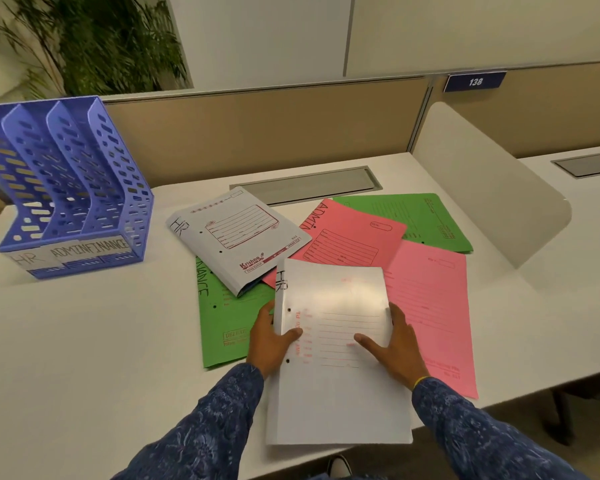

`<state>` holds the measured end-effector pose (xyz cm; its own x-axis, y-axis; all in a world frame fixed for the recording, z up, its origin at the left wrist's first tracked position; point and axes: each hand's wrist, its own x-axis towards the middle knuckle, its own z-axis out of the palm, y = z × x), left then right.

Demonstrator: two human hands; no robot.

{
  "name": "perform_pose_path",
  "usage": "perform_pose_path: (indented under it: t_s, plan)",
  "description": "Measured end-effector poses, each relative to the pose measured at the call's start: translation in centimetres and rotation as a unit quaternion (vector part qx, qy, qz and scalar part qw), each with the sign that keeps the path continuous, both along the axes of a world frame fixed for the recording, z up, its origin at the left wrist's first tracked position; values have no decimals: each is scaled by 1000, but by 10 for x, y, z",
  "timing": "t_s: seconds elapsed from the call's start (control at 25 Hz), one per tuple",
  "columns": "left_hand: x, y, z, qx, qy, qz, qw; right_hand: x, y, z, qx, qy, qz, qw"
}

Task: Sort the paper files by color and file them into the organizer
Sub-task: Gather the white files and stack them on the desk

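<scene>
I hold a white file marked HR (pixel 336 393) above the desk's near edge. My left hand (pixel 272 341) grips its left edge and my right hand (pixel 392 344) grips its right side. A second white HR file (pixel 239 237) lies further back. Two pink files lie to the right, one marked ADMIN (pixel 350 237) and a paler one (pixel 433 313). One green file marked FINANCE (pixel 229 327) lies under the white ones, another green file (pixel 413 216) at the back right. The blue organizer (pixel 66 188) stands at the left, its slots labelled HR, ADMIN, FINANCE and holding nothing.
The white desk (pixel 101 341) ends at a tan partition behind. A grey cable hatch (pixel 305 185) sits at the desk's back. A white curved divider (pixel 482 188) stands on the right. A potted plant (pixel 94 43) rises behind the organizer.
</scene>
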<state>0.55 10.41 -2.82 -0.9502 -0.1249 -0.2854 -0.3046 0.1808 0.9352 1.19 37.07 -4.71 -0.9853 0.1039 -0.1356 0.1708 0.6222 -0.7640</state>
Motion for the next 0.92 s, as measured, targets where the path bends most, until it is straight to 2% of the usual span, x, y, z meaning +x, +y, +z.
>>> perform_pose_path:
  t_s: [0.2,0.36,0.52,0.64,0.92]
  plan:
    - [5,-33,23,81,34,40,995,-4,-30,23,-104,7,1,995]
    - [6,-68,47,111,61,65,990,-15,-68,36,-217,-47,-35,974]
    - [14,-118,63,117,86,74,987,-21,-111,43,-317,-95,14,944]
    - [24,-156,70,105,98,81,986,-21,-149,43,-343,-96,53,933]
    - [50,-254,71,81,110,119,984,-16,-247,53,-351,-34,88,931]
